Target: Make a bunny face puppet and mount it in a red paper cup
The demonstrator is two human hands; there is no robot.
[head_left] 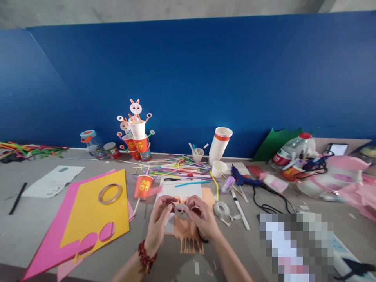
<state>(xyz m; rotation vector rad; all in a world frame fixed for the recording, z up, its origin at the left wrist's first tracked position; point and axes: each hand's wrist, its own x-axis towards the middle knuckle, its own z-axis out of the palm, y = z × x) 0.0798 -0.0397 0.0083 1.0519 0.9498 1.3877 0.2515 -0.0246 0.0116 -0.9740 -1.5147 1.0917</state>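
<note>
Between my two hands is a small round paper rabbit face [181,211] with dark eyes and orange ears. The fingers of my left hand [159,217] are closed at its left edge and ear. My right hand [202,217] pinches its right side, with the thumb on the front. Under the hands lie a white sheet [192,191] and an orange paper [183,231] with slots cut along its near edge. To the left, a red paper cup [143,187] stands upside down with a straw sticking out. A roll of clear tape [221,210] sits right of my right hand.
Yellow card [88,207] and pink card lie at left under a tape ring [109,194]. Finished rabbit cups [138,129] are stacked at the back. Straws spread behind the hands. A blue glue gun [243,178], stacked white cups [219,147] and a large bottle [290,150] stand right.
</note>
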